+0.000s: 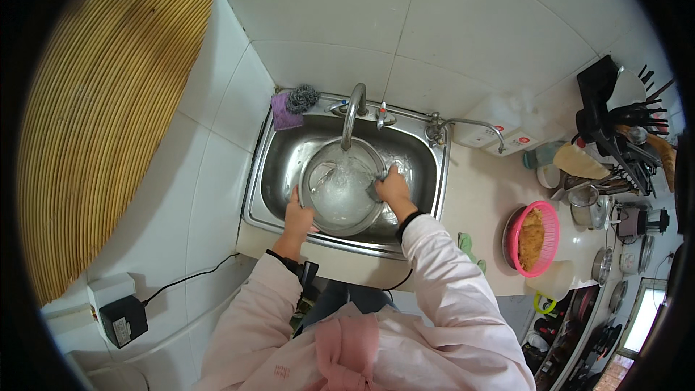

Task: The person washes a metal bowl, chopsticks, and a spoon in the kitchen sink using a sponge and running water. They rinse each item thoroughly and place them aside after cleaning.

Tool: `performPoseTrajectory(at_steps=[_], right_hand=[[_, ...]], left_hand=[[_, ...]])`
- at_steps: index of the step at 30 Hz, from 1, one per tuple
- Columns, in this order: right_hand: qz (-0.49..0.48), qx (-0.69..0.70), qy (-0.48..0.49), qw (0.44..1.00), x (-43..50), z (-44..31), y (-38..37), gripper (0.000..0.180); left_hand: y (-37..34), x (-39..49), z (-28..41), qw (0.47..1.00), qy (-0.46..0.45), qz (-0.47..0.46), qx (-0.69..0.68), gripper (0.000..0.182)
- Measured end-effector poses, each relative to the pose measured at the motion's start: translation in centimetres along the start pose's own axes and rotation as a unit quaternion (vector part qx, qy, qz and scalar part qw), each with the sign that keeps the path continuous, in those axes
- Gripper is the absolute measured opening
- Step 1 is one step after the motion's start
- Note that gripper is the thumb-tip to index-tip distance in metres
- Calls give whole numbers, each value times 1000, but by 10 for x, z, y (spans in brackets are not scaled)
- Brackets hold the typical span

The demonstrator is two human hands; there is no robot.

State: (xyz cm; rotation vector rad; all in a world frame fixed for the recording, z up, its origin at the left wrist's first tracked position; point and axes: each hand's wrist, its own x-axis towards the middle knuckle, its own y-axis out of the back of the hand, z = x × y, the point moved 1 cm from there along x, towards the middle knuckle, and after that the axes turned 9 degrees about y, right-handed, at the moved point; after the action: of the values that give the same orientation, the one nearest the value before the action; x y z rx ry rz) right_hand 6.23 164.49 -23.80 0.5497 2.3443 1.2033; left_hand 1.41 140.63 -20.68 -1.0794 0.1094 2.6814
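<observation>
A round metal basin (347, 225) sits in the stainless-steel sink (279, 174), with water in it. Water runs into it from the curved faucet (355, 103), and the surface is churned white below the spout. My left hand (298, 220) grips the basin's lower left rim, thumb up along the outside. At the right side of the basin, my right hand (395, 189) is closed on a small dark grey scrubber (374, 191), pressed near the inner wall. The fingers hide much of the scrubber, so its exact kind is unclear.
A steel wool scourer (302, 99) and a purple cloth (286, 112) lie on the sink's back left corner. Right of the sink stand a small tap (472, 122), white jugs (488, 125), a pink strainer basket (553, 239) of yellowish food and a utensil rack (594, 103). Green cloth (467, 244) lies nearby.
</observation>
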Motion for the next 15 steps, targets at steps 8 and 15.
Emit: performPoseTrajectory(at_steps=[8, 15], right_hand=[[33, 127, 96, 987, -27, -24, 34, 28], [91, -60, 316, 943, -56, -52, 32, 20]], left_hand=[[4, 40, -11, 982, 79, 58, 163, 51], [-77, 31, 44, 989, 22, -135, -63, 27]])
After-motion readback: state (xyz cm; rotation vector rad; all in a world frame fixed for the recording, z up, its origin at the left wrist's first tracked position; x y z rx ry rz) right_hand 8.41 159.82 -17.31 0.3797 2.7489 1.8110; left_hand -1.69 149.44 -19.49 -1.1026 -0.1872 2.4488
